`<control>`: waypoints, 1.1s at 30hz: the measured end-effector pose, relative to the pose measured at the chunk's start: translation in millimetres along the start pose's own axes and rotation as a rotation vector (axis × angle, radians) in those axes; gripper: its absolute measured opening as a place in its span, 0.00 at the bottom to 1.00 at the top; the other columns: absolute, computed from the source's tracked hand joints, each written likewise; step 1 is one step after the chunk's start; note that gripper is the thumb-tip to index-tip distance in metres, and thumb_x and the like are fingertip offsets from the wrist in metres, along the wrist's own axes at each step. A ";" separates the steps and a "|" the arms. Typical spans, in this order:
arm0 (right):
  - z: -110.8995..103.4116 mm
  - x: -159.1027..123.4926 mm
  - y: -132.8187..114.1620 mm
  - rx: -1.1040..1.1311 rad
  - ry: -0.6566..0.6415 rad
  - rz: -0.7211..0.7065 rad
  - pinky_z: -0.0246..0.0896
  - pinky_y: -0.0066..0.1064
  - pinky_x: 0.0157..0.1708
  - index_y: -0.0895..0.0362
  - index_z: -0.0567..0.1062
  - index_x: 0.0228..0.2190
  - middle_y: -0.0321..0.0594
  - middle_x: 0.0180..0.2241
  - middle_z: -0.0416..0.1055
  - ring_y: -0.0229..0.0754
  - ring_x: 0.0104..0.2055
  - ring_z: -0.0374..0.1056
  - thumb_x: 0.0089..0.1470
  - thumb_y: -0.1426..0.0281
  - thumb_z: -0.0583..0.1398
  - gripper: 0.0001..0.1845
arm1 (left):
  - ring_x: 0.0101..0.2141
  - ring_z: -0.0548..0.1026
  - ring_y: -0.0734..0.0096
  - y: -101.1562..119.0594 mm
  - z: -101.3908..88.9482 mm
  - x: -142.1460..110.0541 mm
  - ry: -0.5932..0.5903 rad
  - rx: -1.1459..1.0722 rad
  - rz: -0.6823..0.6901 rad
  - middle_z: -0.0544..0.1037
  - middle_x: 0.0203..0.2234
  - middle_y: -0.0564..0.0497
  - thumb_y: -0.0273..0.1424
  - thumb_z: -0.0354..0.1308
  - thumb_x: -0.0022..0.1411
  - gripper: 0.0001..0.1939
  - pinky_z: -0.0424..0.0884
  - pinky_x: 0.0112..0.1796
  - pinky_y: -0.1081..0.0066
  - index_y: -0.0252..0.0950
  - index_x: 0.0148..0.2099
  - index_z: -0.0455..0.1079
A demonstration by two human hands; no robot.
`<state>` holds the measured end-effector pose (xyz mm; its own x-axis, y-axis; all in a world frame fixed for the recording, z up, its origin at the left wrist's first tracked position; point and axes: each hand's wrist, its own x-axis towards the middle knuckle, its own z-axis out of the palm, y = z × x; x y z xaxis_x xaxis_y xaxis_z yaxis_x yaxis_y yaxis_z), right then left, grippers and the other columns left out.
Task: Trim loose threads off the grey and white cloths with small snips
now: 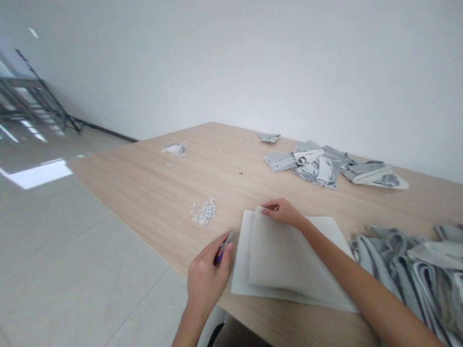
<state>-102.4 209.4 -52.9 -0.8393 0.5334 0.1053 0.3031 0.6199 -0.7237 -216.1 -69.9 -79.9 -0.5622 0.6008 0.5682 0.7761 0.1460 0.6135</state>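
In my left hand (206, 272), at the table's front edge, is a pair of thread snips (219, 254) with purple on the handle. The fingers are closed round them, and the metal tips point away from me. A folded off-white cloth (278, 258) lies just to the right, its upper layer turned over a wider layer. My right hand (284, 212) pinches the upper layer at its far left corner, and that forearm reaches across the cloth from the right. Small white thread clippings (206, 212) are heaped beyond my left hand.
Grey and white folded cloths (314, 164) are piled toward the wall. A larger heap of grey cloths (408, 270) lies at the right. Another pile of clippings (176, 149) is at the far left of the wooden table (137, 183). A small dark object (240, 173) lies mid-table.
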 end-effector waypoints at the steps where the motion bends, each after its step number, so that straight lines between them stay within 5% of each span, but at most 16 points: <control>1: 1.7 -1.1 0.3 0.014 0.003 -0.001 0.65 0.33 0.36 0.59 0.83 0.38 0.44 0.35 0.81 0.44 0.34 0.73 0.50 0.61 0.64 0.17 | 0.42 0.81 0.61 0.0 -0.2 0.0 -0.005 0.005 -0.005 0.82 0.44 0.48 0.39 0.56 0.66 0.16 0.77 0.46 0.63 0.39 0.51 0.75; 11: 3.0 -15.0 8.5 0.404 0.073 0.013 0.60 0.31 0.33 0.61 0.81 0.32 0.41 0.30 0.78 0.41 0.31 0.70 0.50 0.58 0.63 0.18 | 0.42 0.81 0.61 1.9 -2.6 5.8 -0.094 0.037 -0.042 0.83 0.43 0.51 0.42 0.56 0.66 0.16 0.77 0.44 0.64 0.42 0.51 0.76; 17: 1.5 -16.1 16.1 0.562 -0.026 -0.007 0.59 0.29 0.31 0.60 0.81 0.32 0.39 0.30 0.77 0.40 0.30 0.70 0.51 0.57 0.63 0.18 | 0.43 0.80 0.64 23.8 -7.6 52.3 -0.138 -0.036 0.115 0.82 0.45 0.49 0.38 0.57 0.66 0.15 0.75 0.45 0.66 0.40 0.52 0.76; 22: -5.0 -18.5 13.4 0.634 -0.095 0.019 0.61 0.29 0.31 0.60 0.81 0.35 0.38 0.30 0.77 0.41 0.31 0.71 0.50 0.55 0.64 0.21 | 0.34 0.79 0.70 49.6 24.6 114.8 -0.320 -0.046 0.423 0.82 0.37 0.48 0.36 0.56 0.67 0.17 0.74 0.37 0.71 0.40 0.56 0.73; 26: -8.3 -17.7 15.9 0.654 -0.129 -0.022 0.61 0.30 0.33 0.60 0.81 0.33 0.38 0.29 0.77 0.40 0.31 0.69 0.51 0.53 0.64 0.21 | 0.29 0.76 0.72 49.2 56.8 144.2 -0.452 0.046 0.631 0.79 0.33 0.48 0.37 0.55 0.68 0.19 0.71 0.32 0.73 0.37 0.57 0.72; 33: -5.7 -10.8 25.4 0.714 -0.209 -0.005 0.59 0.28 0.31 0.60 0.81 0.35 0.37 0.29 0.76 0.37 0.30 0.67 0.51 0.54 0.63 0.21 | 0.26 0.71 0.75 19.4 66.0 151.8 -0.503 0.003 0.657 0.75 0.29 0.51 0.33 0.57 0.67 0.18 0.66 0.28 0.75 0.38 0.57 0.72</control>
<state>-83.1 222.7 -68.5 -0.9300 0.3664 0.0295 -0.0083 0.0592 -0.9982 -267.5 76.0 -17.9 0.2004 0.8442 0.4971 0.9031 -0.3559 0.2403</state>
